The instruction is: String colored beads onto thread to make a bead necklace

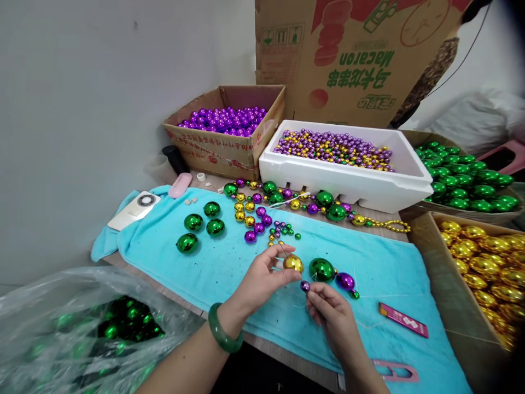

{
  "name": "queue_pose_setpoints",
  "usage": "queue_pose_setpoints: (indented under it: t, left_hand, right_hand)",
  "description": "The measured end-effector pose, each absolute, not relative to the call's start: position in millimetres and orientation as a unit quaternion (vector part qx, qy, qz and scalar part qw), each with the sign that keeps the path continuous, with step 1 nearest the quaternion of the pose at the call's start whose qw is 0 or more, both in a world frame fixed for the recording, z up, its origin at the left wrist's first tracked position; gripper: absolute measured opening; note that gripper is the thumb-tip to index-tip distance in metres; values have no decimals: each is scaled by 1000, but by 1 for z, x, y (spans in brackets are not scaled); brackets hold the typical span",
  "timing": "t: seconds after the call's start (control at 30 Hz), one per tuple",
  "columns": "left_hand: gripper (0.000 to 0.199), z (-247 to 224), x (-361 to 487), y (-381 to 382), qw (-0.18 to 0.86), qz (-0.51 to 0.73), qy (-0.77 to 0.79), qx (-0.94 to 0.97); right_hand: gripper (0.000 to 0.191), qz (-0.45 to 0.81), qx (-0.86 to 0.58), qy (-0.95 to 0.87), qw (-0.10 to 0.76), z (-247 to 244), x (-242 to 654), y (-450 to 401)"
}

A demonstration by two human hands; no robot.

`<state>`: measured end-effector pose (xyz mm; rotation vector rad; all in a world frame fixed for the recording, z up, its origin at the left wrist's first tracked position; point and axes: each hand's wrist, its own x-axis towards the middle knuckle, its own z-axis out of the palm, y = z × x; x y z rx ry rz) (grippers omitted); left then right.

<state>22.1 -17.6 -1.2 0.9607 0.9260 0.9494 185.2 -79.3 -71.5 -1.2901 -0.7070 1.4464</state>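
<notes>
My left hand [268, 276], with a green bangle at the wrist, grips a shiny gold bead [293, 264] between thumb and fingers. A thin needle-like piece rises from beside that bead. My right hand [331, 309] pinches a small purple bead [304, 285] just below the gold one. Right of my hands, a large green bead [321, 270], a purple bead [345, 280] and a tiny green bead [354, 294] lie in a row, with thin clear thread around them. Loose small beads [283, 229] sit beyond my left hand.
Four-sided boxes hold purple beads [229, 120] and gold beads [488, 262]. A white foam box [344, 189] contains small mixed beads. Large green beads [199, 221] rest on the blue towel [164, 257]. A finished-looking bead strand [324, 198] lies behind, a pink cutter [396, 371] at front right.
</notes>
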Motion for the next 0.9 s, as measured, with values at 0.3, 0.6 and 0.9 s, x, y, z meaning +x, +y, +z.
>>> queue_pose_setpoints:
  t: [0.3, 0.6, 0.9]
  left_hand:
    - [14, -45, 16, 19, 334, 407, 517, 674]
    - [31, -67, 67, 64, 115, 186, 387, 896]
    - [17, -36, 63, 70, 500, 374, 469, 625]
  right_hand:
    - [32, 538, -588, -266, 542, -62, 199, -82]
    - [30, 522, -593, -239, 564, -61, 205, -82]
    - [33, 509, -601, -232, 571, -61, 216, -86]
